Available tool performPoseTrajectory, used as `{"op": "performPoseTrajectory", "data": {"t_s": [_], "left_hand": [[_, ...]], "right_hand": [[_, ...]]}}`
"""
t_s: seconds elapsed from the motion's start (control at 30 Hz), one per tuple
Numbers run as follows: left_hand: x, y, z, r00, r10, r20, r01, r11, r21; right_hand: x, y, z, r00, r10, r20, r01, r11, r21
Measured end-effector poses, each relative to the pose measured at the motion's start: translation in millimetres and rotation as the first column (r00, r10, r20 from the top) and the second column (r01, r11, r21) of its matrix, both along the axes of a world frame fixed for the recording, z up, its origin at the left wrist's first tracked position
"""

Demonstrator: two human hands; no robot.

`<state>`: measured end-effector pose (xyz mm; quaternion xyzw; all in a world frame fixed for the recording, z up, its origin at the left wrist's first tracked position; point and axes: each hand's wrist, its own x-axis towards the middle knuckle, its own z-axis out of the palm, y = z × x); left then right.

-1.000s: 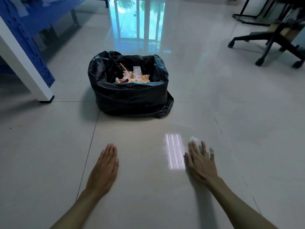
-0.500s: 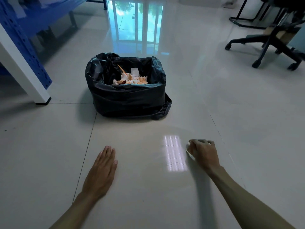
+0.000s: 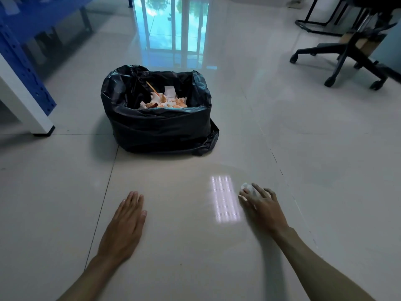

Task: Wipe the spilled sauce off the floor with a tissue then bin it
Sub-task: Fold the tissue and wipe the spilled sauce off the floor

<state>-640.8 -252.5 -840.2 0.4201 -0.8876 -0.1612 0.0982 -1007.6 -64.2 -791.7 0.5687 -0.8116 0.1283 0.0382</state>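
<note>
Tissue [image 3: 247, 187]: white, crumpled into a small wad, lying on the floor [image 3: 325, 148] under my right hand [image 3: 261, 206]. Only its far-left edge shows past my fingertips; the rest is covered. No stain can be made out on the visible part.

Right hand: palm down, fingers spread and curved over the tissue, pressing it to the tile. Fingers lie on top of the wad rather than wrapped around it. Forearm runs in from the lower right corner.

Left hand [image 3: 124, 224]: flat on the floor, palm down, fingers straight and together, holding nothing. Well apart from the right hand, on the same tile.

Floor: pale glossy tiles with thin dark grout lines. A bright striped reflection [image 3: 224, 198] sits just left of my right hand. A faint curved sheen marks the tile around that spot; no coloured sauce is visible there.

Bin [image 3: 158, 124]: lined with a black bag, standing beyond both hands, nearer the left. Open top, holding white and orange-stained scraps [image 3: 165, 101] and a thin stick.

Shelf post [image 3: 23, 88]: blue and white, far left, foot on the floor.

Chair base [image 3: 351, 59]: black, on castors, far right.
</note>
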Motion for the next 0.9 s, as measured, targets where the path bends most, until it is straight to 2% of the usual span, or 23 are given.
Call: {"op": "performPoseTrajectory", "data": {"t_s": [0.17,0.27,0.37,0.47,0.53,0.63,0.8,0.9], "left_hand": [[0.6,-0.1,0.2,1.000,0.009,-0.005,-0.008,0.999,0.032],[1.3,0.6,0.2,1.000,0.008,-0.007,-0.008,1.000,0.021],[0.9,0.7,1.6,1.000,0.011,-0.012,-0.011,1.000,0.015],[0.8,0.5,3.2,1.000,0.016,-0.017,-0.016,1.000,0.004],[-0.1,0.9,4.3,0.999,0.025,-0.020,-0.024,1.000,0.003],[-0.7,0.7,5.5,0.999,0.040,-0.020,-0.040,0.999,0.006],[-2.5,2.5,11.7,0.998,0.029,-0.059,-0.026,0.999,0.043],[-1.9,-0.8,17.1,0.985,0.083,-0.152,-0.065,0.991,0.118]], "right_hand": [[-8.4,-19.9,11.9,0.960,-0.135,0.244,0.162,0.982,-0.098],[-17.9,-28.7,6.8,0.923,-0.196,0.332,0.233,0.969,-0.077],[-14.1,-32.3,2.7,0.932,-0.236,0.275,0.265,0.962,-0.073],[5.5,-24.6,-6.2,0.969,-0.224,0.101,0.234,0.967,-0.099],[23.1,-20.3,-17.1,0.966,-0.259,-0.010,0.259,0.966,0.022],[42.8,-30.2,-25.5,0.936,-0.349,0.048,0.334,0.922,0.196],[85.4,-99.4,-17.5,0.956,-0.224,0.187,0.164,0.944,0.287],[156.1,-142.7,-20.5,0.974,0.035,0.224,-0.097,0.958,0.272]]}}
